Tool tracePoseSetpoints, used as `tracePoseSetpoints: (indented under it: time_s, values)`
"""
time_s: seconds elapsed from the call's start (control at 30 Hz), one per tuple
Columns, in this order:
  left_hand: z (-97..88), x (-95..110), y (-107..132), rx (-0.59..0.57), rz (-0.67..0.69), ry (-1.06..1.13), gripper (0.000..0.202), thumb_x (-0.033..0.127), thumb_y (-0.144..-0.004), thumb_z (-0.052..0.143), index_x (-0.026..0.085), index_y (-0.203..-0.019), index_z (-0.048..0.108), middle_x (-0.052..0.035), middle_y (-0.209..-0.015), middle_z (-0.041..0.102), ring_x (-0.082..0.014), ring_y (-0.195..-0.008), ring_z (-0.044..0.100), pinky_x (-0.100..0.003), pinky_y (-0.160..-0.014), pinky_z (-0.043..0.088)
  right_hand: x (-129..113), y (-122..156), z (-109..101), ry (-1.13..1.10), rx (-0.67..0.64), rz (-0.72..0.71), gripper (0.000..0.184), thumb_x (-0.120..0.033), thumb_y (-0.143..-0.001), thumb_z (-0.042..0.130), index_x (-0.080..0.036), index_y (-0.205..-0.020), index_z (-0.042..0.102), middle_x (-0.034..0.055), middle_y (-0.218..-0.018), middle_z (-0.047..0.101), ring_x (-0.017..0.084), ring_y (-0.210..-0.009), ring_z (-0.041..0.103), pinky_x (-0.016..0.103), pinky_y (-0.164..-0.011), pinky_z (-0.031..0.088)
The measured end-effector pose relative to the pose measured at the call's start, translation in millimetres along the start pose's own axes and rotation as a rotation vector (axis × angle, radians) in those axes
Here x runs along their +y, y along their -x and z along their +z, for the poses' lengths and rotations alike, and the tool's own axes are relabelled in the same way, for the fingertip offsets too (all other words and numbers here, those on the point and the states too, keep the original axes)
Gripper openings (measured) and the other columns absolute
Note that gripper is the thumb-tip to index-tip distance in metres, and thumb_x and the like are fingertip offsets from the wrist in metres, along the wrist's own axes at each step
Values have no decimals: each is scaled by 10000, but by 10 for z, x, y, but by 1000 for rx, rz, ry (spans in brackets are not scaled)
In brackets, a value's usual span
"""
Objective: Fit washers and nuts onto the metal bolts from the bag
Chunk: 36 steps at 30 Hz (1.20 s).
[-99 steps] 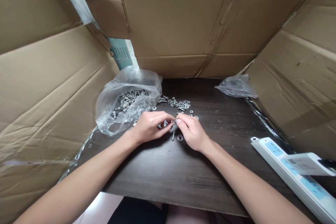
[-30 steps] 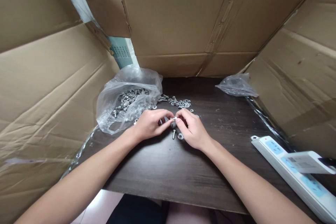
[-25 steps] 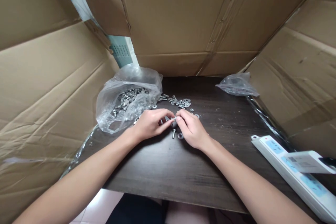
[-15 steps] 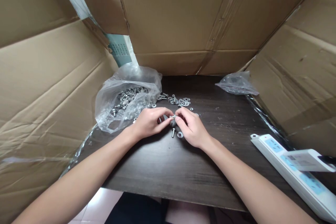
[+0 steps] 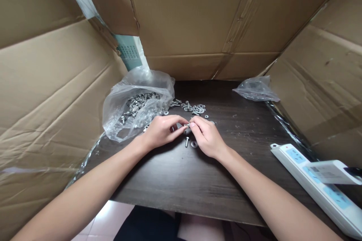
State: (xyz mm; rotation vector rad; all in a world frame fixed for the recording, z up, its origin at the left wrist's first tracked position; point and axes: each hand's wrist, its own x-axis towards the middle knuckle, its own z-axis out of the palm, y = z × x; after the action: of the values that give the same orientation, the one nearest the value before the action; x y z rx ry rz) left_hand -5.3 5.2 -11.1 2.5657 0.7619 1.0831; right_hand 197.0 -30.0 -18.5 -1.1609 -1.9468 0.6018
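Observation:
My left hand (image 5: 161, 132) and my right hand (image 5: 206, 138) meet fingertip to fingertip over the dark wooden table (image 5: 181, 180). Both are closed in a pinch on a small metal screw (image 5: 187, 124) held between them. Just below the fingertips a loose screw (image 5: 186, 142) and a washer (image 5: 194, 144) lie on the table. Behind the hands lies a scatter of screws and washers (image 5: 194, 108). To the left, a clear plastic bag (image 5: 135, 107) holds many more metal screws.
Cardboard sheets (image 5: 198, 19) wall the table at the back and both sides. A smaller crumpled plastic bag (image 5: 256, 89) lies at the back right. A white power strip (image 5: 316, 184) with a white block on it lies at the right front edge.
Both hands stay pinched together on the small screw; only the fingertips shift slightly. The camera has tilted a little, so the scene sits slightly higher in view.

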Motion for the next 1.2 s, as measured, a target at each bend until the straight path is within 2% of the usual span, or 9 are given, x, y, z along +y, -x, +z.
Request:
tracePoseSetpoints:
  time_s: [0.17, 0.7, 0.93, 1.2]
  values:
    - [-13, 9, -10, 18, -18, -2, 102, 230, -941, 648, 154, -978, 706, -6, -801, 736, -68, -537, 605, -181, -548, 464, -30, 3, -25, -1, -2, 11, 93, -260, -974, 480, -199, -926, 531, 16, -829, 576, 169, -725, 528, 295, -674, 375]
    - [-17, 56, -23, 24, 19, -14, 96, 227, -942, 620, 141, -963, 659, -4, -780, 696, -69, -548, 595, -193, -561, 467, -25, 8, -6, -47, -39, -23, 244, -291, -1046, 375, -199, -843, 473, 4, -778, 544, 155, -699, 502, 295, -677, 357]
    - [-16, 59, -24, 36, 12, -14, 71, 211, -932, 625, 148, -953, 652, -3, -794, 684, -69, -560, 594, -191, -568, 473, -31, 7, -24, -32, -10, -13, 134, -266, -1001, 455, -197, -912, 527, 14, -846, 583, 163, -749, 534, 300, -703, 380]
    - [-22, 40, -19, -7, -6, 6, 73, 202, -923, 630, 158, -975, 658, -1, -818, 691, -73, -589, 615, -190, -583, 483, -17, -5, -18, -27, -34, -13, 119, -245, -990, 434, -197, -904, 501, 23, -853, 576, 173, -760, 525, 307, -709, 379]
